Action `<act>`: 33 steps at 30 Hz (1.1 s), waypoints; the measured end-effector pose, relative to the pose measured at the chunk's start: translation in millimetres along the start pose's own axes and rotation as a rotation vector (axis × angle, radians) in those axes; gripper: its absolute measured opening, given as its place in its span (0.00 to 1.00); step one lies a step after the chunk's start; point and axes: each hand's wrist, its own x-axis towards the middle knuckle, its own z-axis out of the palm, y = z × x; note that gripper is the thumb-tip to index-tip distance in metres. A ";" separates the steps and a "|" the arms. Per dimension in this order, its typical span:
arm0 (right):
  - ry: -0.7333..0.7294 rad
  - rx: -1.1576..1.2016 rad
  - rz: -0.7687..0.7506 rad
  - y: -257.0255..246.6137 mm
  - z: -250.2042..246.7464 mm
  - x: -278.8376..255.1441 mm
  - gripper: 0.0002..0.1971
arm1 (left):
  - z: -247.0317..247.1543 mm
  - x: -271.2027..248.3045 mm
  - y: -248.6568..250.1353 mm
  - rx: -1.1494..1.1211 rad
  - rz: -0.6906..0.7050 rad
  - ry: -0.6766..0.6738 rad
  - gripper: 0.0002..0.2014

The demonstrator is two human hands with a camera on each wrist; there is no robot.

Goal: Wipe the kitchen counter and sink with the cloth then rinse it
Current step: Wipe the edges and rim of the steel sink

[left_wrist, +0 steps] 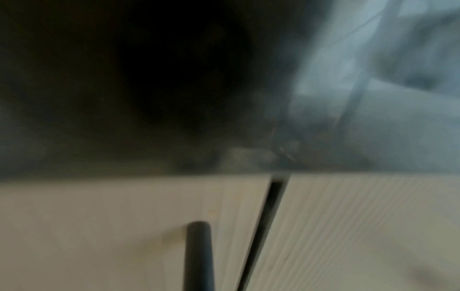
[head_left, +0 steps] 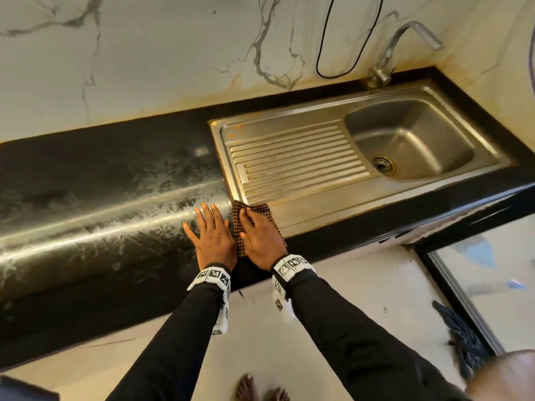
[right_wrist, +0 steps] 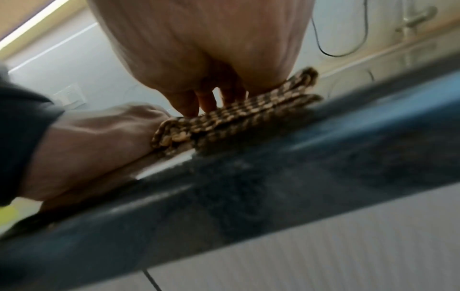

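Observation:
A brown checkered cloth [head_left: 260, 208] lies folded at the front left corner of the steel sink [head_left: 318, 218], partly on the black counter [head_left: 101, 175]. My right hand [head_left: 260, 235] presses flat on the cloth, and in the right wrist view its fingers [right_wrist: 206, 102] push down on the cloth [right_wrist: 239, 116] at the counter's front edge [right_wrist: 248, 187]. My left hand [head_left: 212, 233] lies flat with spread fingers on the bare counter just left of the cloth, and it is also seen as the left hand [right_wrist: 99, 141] in the right wrist view. The left wrist view is dark and blurred and shows no hand.
The ribbed drainboard [head_left: 295, 163] and basin [head_left: 411, 140] lie to the right, with a faucet [head_left: 388, 59] at the back. A black cable [head_left: 321, 39] hangs on the marble wall. Below are white cabinet fronts [left_wrist: 99, 226] with a dark handle [left_wrist: 199, 256], and a dark rag [head_left: 463, 337] lies on the floor.

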 end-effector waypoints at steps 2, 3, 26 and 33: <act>-0.007 -0.022 0.032 -3.2 2.3 -1.2 0.31 | 0.2 -1.1 -0.9 -0.010 0.005 -0.007 0.29; 0.004 -0.047 0.040 -4.6 4.1 -7.4 0.31 | 0.6 -0.7 -1.7 -0.017 0.002 -0.013 0.30; 0.113 -0.226 0.417 310.7 -147.9 -98.6 0.29 | 10.5 -1.2 34.1 0.014 -0.183 0.033 0.32; 0.135 -0.260 0.585 361.4 -167.0 -93.8 0.29 | 15.9 2.6 33.3 0.001 -0.198 0.070 0.31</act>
